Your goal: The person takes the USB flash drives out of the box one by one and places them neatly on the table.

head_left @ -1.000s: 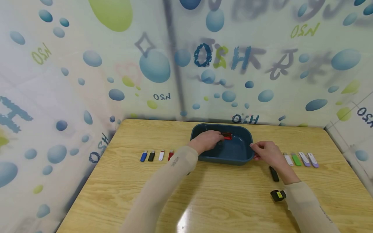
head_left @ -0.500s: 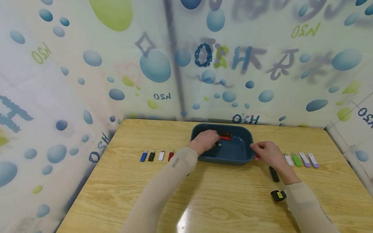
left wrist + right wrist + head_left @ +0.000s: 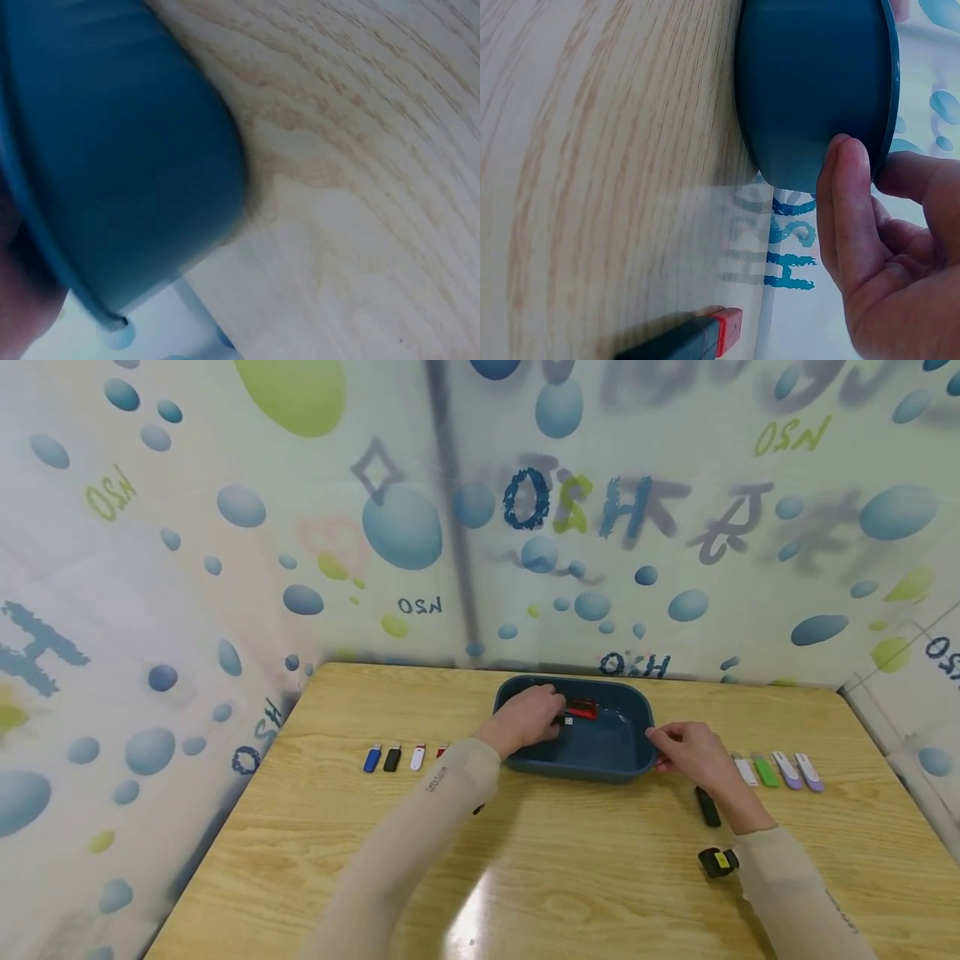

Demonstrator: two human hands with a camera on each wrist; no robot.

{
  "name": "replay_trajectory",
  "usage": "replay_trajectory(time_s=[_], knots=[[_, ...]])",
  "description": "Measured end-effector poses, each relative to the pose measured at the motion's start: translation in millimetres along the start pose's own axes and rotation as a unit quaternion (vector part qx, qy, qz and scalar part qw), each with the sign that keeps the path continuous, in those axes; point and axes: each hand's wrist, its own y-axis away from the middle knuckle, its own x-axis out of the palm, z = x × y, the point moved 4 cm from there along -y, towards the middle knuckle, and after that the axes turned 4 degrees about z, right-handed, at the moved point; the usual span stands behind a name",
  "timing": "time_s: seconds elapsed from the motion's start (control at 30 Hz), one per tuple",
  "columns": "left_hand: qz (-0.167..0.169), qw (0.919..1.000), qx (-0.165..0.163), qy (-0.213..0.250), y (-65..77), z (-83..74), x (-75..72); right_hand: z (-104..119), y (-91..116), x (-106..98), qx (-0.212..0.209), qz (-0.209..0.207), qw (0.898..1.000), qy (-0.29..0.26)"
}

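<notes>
In the head view my left hand (image 3: pixel 528 718) reaches into a dark blue plastic basin (image 3: pixel 600 756) and pinches a dark USB stick (image 3: pixel 568 722). The stick's silver plug juts out past the fingertips, while the fingers hide most of its body. Just right of it, red USB sticks (image 3: pixel 582 708) lie on the basin floor. My right hand (image 3: pixel 690 756) pinches the basin's right rim between thumb and fingers, which the right wrist view shows closely. Only a blurred edge of the left hand (image 3: pixel 26 304) appears in the left wrist view, beyond the basin wall.
Left of the basin, a row of USB sticks includes a blue one (image 3: pixel 372 758), a black one (image 3: pixel 392 757) and a white one (image 3: pixel 417 757). To the right lie a green one (image 3: pixel 765 770), purple-and-white ones (image 3: pixel 786 771) and a black stick (image 3: pixel 707 807). A patterned curtain (image 3: pixel 480 568) backs the table.
My left hand has drawn back from the red sticks and risen slightly, with the dark USB stick's plug coming into view. The right hand keeps its place on the rim.
</notes>
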Motion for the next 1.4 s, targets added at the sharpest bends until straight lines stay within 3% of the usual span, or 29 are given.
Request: replay_trajectory(time_s=[0.2, 0.4, 0.53, 0.7, 0.8, 1.07, 1.27, 1.4], knots=[[-0.065, 0.9961, -0.003, 0.06, 19.1, 9.0, -15.3, -0.8, -1.3, -0.5, 0.001, -0.002, 1.0, -0.005], [-0.128, 0.9853, -0.008, 0.113, 45.8, 24.0, -29.5, -1.6, -1.6, -0.3, -0.003, 0.0, 1.0, -0.002], [-0.171, 0.9725, -0.022, 0.157, 62.6, 37.1, -38.9, -2.0, -1.8, -0.4, -0.006, 0.004, 1.0, -0.007], [-0.217, 0.9486, -0.05, 0.225, 83.8, 54.8, -43.4, -1.7, -1.8, -1.0, -0.003, 0.004, 1.0, -0.013], [-0.226, 0.9374, -0.067, 0.256, 96.5, 64.5, -42.3, -1.4, -1.8, -0.3, -0.003, 0.003, 1.0, -0.012], [-0.242, 0.9213, -0.132, 0.274, 130.6, 91.8, -36.8, -1.0, -0.3, 0.5, -0.004, 0.001, 1.0, -0.003], [-0.227, 0.906, -0.19, 0.302, 157.8, 114.0, -27.7, -1.4, -0.2, 0.2, 0.001, 0.001, 1.0, -0.003], [-0.217, 0.9006, -0.215, 0.309, 174.4, 127.7, -19.2, -2.3, -1.6, 1.3, 0.001, -0.001, 1.0, -0.003]])
